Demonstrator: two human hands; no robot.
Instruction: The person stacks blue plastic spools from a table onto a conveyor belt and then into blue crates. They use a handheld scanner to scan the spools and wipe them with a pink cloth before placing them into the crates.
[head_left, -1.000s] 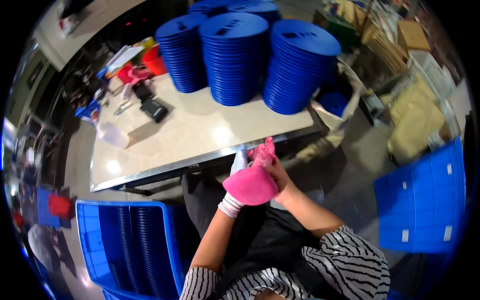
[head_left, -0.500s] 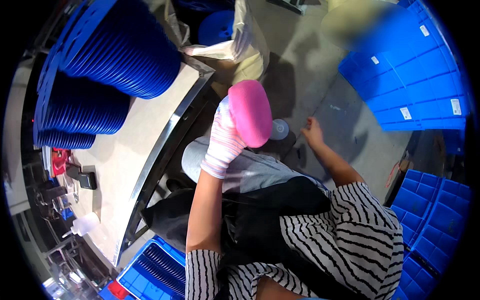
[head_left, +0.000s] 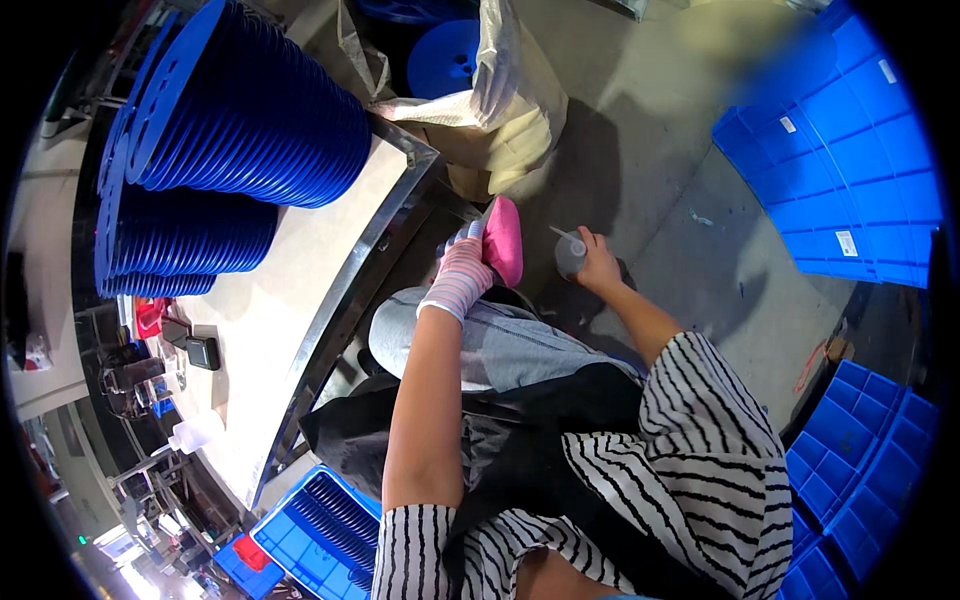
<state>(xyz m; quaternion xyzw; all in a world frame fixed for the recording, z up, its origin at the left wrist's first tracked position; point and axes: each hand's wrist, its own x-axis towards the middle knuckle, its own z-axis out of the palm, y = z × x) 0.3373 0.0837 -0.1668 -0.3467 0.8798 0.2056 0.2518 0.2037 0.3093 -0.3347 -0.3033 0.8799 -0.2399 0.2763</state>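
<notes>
My left hand (head_left: 460, 272), in a striped knit glove, is closed on a pink oval sponge pad (head_left: 504, 243) and holds it above my knees. The pad is turned partly edge-on, and its far side is hidden. My bare right hand (head_left: 598, 264) has its fingers curled at the side of a whitish squeeze bottle (head_left: 570, 255) with a thin nozzle. The bottle is seen from above, low beyond my knees and right of the pad.
Tall stacks of blue discs (head_left: 250, 110) stand on the white worktable (head_left: 310, 245) at left. Beyond it, an open woven sack (head_left: 520, 110) holds blue discs. Blue crates (head_left: 820, 180) are piled at right. A blue bin (head_left: 290, 535) of dark discs sits lower left.
My right hand has moved left from open air to the squeeze bottle and closed at it. The pink sponge pad has been lowered and turned more edge-on in my left hand.
</notes>
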